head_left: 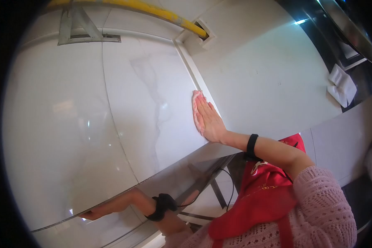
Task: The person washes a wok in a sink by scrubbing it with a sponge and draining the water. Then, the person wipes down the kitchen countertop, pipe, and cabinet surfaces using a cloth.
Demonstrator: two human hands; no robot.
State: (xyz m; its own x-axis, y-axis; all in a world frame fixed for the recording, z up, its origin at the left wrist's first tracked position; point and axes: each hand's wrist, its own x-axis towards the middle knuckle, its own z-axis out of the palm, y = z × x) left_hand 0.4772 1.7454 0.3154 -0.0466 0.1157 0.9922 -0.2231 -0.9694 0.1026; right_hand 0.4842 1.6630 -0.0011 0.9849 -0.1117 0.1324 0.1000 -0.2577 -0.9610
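Observation:
My right hand [211, 120] presses a folded pink cloth [197, 113] against the glossy white marbled counter [144, 111]. Its fingers lie straight and close together over the cloth, by the narrow raised strip [199, 78] at the counter's side. Low in the view, my left hand [122, 201] is at the counter's front edge, with its fingertips toward the left. How those fingers are bent does not show clearly. Black bands circle both wrists.
A yellow pipe [153, 9] runs along the back into a wall opening. Left of it stands a metal bracket [79, 29]. At right are a pale panel [260, 74], folded white paper [342, 85] and a dark appliance. A red apron [262, 190] hangs close to the counter.

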